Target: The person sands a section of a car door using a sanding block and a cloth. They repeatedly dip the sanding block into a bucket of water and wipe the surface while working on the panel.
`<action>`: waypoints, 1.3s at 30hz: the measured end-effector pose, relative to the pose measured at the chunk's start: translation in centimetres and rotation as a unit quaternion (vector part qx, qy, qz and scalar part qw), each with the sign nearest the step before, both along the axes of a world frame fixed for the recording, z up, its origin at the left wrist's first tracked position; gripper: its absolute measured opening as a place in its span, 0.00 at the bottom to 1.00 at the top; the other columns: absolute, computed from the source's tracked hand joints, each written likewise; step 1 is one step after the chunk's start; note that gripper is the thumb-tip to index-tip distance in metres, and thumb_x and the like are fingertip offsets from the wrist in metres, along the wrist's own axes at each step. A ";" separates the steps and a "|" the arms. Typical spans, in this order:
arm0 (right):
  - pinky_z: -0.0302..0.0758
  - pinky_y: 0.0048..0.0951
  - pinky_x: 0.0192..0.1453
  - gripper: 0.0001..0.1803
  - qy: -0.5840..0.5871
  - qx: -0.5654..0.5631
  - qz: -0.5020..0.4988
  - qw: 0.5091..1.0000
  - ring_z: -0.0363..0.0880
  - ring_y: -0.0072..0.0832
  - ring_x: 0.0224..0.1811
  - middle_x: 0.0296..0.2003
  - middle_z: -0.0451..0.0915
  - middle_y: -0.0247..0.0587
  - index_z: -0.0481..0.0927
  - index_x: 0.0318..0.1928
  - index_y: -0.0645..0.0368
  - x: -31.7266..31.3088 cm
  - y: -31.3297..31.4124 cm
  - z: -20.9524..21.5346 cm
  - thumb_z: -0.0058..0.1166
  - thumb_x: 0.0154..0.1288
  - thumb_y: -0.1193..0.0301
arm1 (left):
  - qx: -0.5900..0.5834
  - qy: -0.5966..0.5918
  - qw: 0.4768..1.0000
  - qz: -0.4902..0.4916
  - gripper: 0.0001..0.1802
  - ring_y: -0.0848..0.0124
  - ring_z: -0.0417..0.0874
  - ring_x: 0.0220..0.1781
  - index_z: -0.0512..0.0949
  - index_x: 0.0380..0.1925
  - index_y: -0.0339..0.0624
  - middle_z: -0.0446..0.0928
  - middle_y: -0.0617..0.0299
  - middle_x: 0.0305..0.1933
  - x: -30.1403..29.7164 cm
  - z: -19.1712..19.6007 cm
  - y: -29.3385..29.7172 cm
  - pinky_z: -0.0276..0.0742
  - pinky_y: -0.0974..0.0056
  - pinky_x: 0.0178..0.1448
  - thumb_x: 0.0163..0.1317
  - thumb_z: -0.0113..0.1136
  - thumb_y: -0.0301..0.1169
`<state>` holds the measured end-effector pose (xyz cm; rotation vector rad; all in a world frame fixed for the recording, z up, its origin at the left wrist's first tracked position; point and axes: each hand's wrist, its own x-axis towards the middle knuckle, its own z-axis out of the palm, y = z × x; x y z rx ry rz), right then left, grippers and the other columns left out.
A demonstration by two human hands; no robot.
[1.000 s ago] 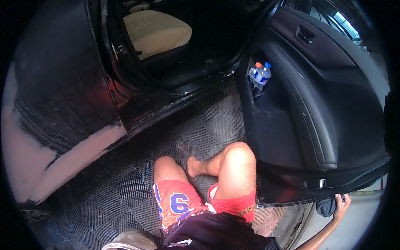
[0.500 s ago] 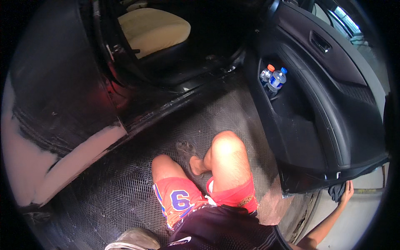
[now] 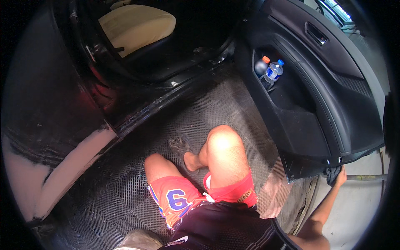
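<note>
Out to the right, my right hand (image 3: 341, 177) is closed on a dark grey cloth (image 3: 332, 175). It presses the cloth at the lower rear edge of the open car door (image 3: 308, 146), partly behind that edge, so some of the fingers are hidden. The door's black inner panel faces me, and its pocket holds a bottle with an orange cap (image 3: 261, 66) and a clear bottle with a blue cap (image 3: 273, 71). My left hand is out of view.
The dark car body (image 3: 46, 83) with a pinkish filler-like patch (image 3: 77, 160) stands at left. Inside is a tan-covered seat (image 3: 139, 27). Textured black matting (image 3: 112, 196) covers the floor; a bucket-like container (image 3: 139, 241) sits at my left. My bent legs fill the middle.
My right hand and the cloth have slid slightly left along the door's edge. The whole view has shifted a little, so the car and door appear higher and farther left.
</note>
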<state>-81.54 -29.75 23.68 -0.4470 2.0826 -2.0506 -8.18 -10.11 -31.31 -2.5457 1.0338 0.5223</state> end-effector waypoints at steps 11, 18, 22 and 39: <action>0.77 0.42 0.63 0.29 -0.229 -0.016 -0.012 0.973 0.78 0.34 0.45 0.46 0.84 0.40 0.80 0.62 0.58 5.1 -1.6 -19.6 0.69 0.65 0.57 | 0.013 -0.011 0.998 0.059 0.23 0.45 0.71 0.77 0.86 0.55 0.40 0.79 0.38 0.67 0.2 -0.2 4.3 0.59 0.42 0.82 0.70 0.54 0.42; 0.79 0.44 0.64 0.36 -0.433 -0.098 0.399 0.802 0.76 0.40 0.56 0.59 0.80 0.46 0.77 0.66 0.61 10.1 -14.6 -24.3 0.71 0.62 0.55 | 0.047 0.002 0.983 0.175 0.23 0.45 0.72 0.77 0.87 0.54 0.40 0.79 0.38 0.67 -1.4 -3.1 18.1 0.59 0.42 0.83 0.70 0.53 0.42; 0.79 0.50 0.68 0.48 -0.632 -0.112 0.534 0.550 0.64 0.49 0.76 0.77 0.64 0.53 0.68 0.76 0.57 13.4 -25.4 -21.5 0.72 0.60 0.51 | 0.059 0.006 0.967 0.247 0.23 0.45 0.72 0.77 0.87 0.53 0.40 0.79 0.37 0.67 1.1 -4.3 22.3 0.59 0.42 0.83 0.70 0.53 0.42; 0.75 0.55 0.73 0.61 -0.343 0.154 0.915 0.150 0.77 0.49 0.68 0.71 0.70 0.60 0.62 0.78 0.60 52.7 -31.7 -14.6 0.75 0.50 0.43 | -0.535 0.133 0.483 0.680 0.20 0.74 0.84 0.43 0.85 0.53 0.40 0.85 0.62 0.46 -12.9 23.6 16.8 0.81 0.66 0.47 0.71 0.61 0.42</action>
